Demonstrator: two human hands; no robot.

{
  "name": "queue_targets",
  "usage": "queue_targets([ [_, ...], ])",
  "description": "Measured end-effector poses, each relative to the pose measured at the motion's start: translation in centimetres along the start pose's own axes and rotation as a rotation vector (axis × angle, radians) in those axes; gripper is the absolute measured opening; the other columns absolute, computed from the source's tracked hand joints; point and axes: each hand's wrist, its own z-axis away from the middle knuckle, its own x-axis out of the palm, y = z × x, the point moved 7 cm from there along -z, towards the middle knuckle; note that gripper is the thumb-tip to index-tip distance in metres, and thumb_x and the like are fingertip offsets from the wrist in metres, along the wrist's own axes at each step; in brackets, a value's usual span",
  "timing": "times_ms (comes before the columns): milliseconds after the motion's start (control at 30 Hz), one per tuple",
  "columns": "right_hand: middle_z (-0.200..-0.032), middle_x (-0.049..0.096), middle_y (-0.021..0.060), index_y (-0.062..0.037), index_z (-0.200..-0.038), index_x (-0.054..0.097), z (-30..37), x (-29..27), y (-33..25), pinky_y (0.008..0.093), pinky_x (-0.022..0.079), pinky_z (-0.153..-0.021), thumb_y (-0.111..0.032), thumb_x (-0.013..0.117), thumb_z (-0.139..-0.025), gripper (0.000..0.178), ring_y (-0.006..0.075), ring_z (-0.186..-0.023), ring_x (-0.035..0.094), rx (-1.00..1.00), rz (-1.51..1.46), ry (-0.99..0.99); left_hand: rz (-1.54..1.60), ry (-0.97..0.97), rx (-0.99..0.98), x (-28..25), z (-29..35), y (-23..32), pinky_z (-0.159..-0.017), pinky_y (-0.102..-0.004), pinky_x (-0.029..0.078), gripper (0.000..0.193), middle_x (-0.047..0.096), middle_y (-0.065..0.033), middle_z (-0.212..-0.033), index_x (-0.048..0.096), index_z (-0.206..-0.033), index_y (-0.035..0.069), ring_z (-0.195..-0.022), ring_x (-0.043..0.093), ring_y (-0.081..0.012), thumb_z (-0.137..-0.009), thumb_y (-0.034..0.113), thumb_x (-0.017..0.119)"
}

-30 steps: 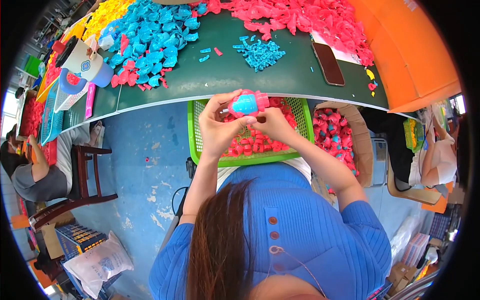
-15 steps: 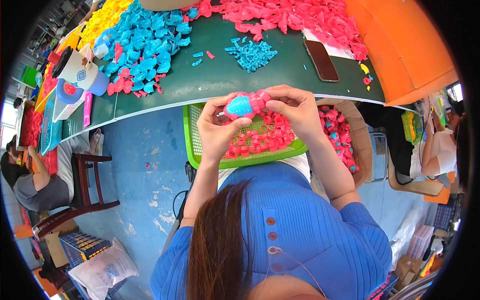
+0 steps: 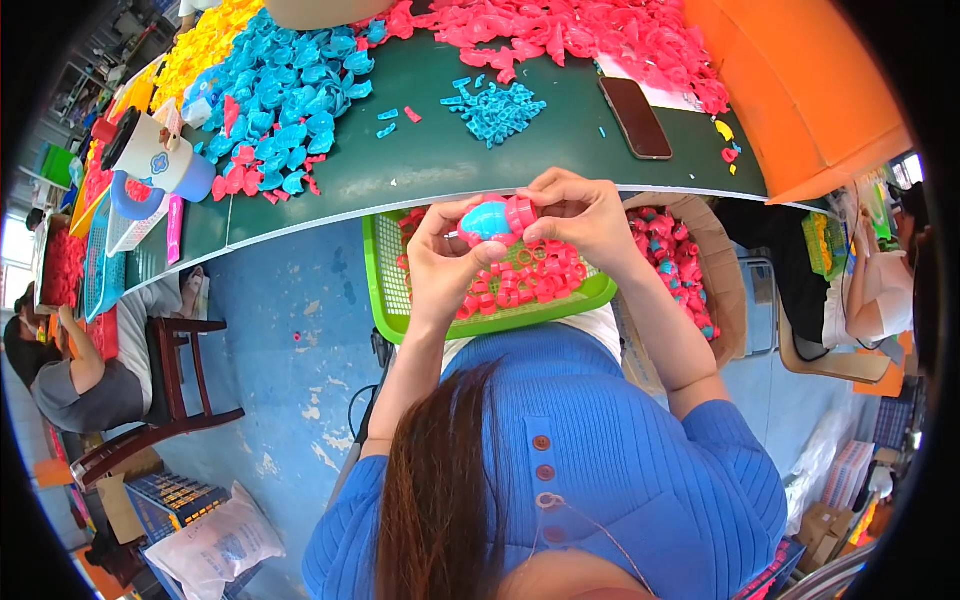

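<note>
The fingers (image 3: 562, 186) of the right hand (image 3: 597, 222) are pinching the pink end (image 3: 519, 214) of the pink-and-blue toy piece (image 3: 486, 222) while the left hand (image 3: 441, 262) is clasping its body, and lining up both grips is probably serving control best, with the piece hanging above the green basket (image 3: 373, 265).

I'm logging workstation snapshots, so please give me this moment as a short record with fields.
Held item: pink-and-blue plastic piece
Left hand: grips the piece's left part
Right hand: thumb and fingers at its pink right end
Below hands: green basket holding small pink parts
Right of basket: cardboard box holding pink-and-blue items
Tabletop: blue heap, pink heap, phone
</note>
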Motion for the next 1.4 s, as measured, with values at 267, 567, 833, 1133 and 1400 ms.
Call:
queue_targets([
  [267,-0.074,0.058,0.0133,0.0014,-0.095,0.061,3.9,0.0,-2.3,0.0309,0.044,-0.056,-0.016,0.061,-0.079,0.023,0.0223,-0.062,0.056,-0.491,0.784,0.211,-0.038,-0.122,-0.146,3.5,1.5,-3.2,-0.070,-0.0252,0.052,0.044,0.058,-0.0098,-0.103,0.051,-0.108,-0.002,-0.086,0.061,-0.0154,-0.069,-0.001,0.073],
  [567,-0.067,0.062,0.0166,-0.0032,-0.081,0.059,16.4,-22.6,4.9,0.0443,0.048,-0.058,-0.035,0.045,-0.087,0.035,0.0326,-0.064,0.062,0.558,1.706,0.861,-0.106,-0.186,-0.270,3.5,0.8,-6.2,-0.091,-0.0362,0.043,0.042,0.052,-0.0131,-0.121,0.038,-0.129,0.005,-0.111,0.052,-0.0228,-0.092,0.022,0.049],
  [833,-0.048,0.056,0.0074,-0.0024,-0.063,0.062,10.8,-21.8,1.3,0.0290,0.042,-0.036,-0.046,0.060,-0.077,0.045,0.0136,-0.042,0.054,0.905,0.932,0.179,-0.063,-0.236,-0.429,2.1,1.0,-8.1,-0.087,-0.0297,0.045,0.031,0.058,-0.0096,-0.112,0.049,-0.118,0.001,-0.102,0.056,-0.0173,-0.091,0.015,0.050],
  [1133,-0.085,0.064,0.0185,-0.0023,-0.081,0.065,-12.7,-27.9,-1.9,0.0447,0.049,-0.063,-0.024,0.061,-0.074,0.023,0.0337,-0.078,0.062,-0.096,1.720,0.655,-0.148,-0.259,-0.365,2.5,0.5,-6.9,-0.087,-0.0296,0.045,0.028,0.059,-0.0096,-0.111,0.051,-0.117,0.001,-0.103,0.056,-0.0172,-0.090,0.010,0.050],
  [1400,-0.070,0.062,0.0179,-0.0065,-0.076,0.068,-11.4,-27.6,-3.6,0.0425,0.048,-0.062,-0.022,0.058,-0.073,0.019,0.0335,-0.071,0.062,0.080,1.549,0.903,-0.044,-0.192,-0.329,1.3,0.1,-5.5,-0.081,-0.0326,0.050,0.027,0.059,-0.0118,-0.109,0.052,-0.114,-0.001,-0.100,0.058,-0.0198,-0.090,0.010,0.049],
])
